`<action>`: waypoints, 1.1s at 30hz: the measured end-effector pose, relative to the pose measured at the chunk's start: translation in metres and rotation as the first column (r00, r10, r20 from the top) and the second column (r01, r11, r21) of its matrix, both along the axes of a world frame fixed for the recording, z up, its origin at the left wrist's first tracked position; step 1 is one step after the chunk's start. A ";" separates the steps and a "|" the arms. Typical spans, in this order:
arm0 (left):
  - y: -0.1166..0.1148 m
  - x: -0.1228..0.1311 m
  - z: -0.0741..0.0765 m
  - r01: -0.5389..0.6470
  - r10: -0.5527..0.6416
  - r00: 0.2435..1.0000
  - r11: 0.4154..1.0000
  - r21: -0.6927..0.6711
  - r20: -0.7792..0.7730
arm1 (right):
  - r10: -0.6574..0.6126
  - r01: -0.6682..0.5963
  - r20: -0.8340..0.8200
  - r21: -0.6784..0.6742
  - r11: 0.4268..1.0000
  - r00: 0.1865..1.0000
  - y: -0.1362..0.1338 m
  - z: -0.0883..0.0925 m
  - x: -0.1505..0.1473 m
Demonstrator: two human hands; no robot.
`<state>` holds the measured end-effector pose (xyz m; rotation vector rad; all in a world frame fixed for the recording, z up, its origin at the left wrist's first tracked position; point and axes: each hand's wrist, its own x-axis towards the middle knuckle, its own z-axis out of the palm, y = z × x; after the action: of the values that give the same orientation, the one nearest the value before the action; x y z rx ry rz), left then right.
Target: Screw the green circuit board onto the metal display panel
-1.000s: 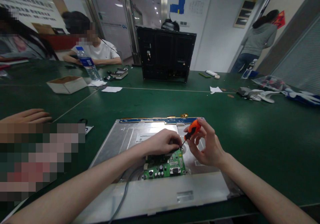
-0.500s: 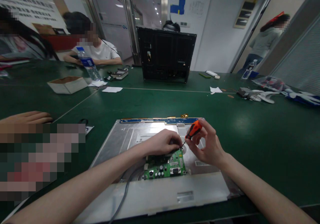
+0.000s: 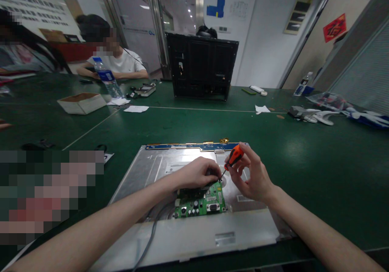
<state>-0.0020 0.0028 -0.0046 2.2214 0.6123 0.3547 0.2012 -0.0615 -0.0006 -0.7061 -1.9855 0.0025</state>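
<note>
The green table [image 3: 304,154] spreads out before me, and on it, close to my chest, the monitor panel [image 3: 152,171] lies face down with its dull silver metal back up. A pale grey bezel [image 3: 194,239] runs along the panel's near edge and a narrow blue strip board [image 3: 182,146] along its far edge. The green circuit board [image 3: 209,202] sits on the metal, right of the middle and toward the near edge. It is small and crowded with parts, with a row of sockets facing me. A grey cable [image 3: 150,235] curves away from the board over the bezel.

My right hand [image 3: 253,177] is closed on the screwdriver [image 3: 234,155], fingers wrapped about its orange and black handle. The thin shaft slants down to the board's far right corner. My left hand [image 3: 197,173] is curled on the board's far edge, fingertips bunched together right at the tip. Whether they pinch anything I cannot tell.

A white label [image 3: 174,167] is stuck on the metal beyond my left hand, its print too small to read. The water bottle [image 3: 106,77] across the table wears a blue label, also unreadable. The red sign [image 3: 334,27] on the far wall bears one gold character I cannot make out.
</note>
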 end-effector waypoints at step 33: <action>-0.002 0.000 0.000 -0.022 0.022 1.000 0.999 0.023 0.004 | -0.007 0.007 -0.011 0.066 0.998 1.000 0.002 -0.001 -0.001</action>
<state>-0.0017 0.0011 -0.0043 2.2373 0.6338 0.3786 0.2005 -0.0593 -0.0014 -0.6689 -1.9637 -0.0634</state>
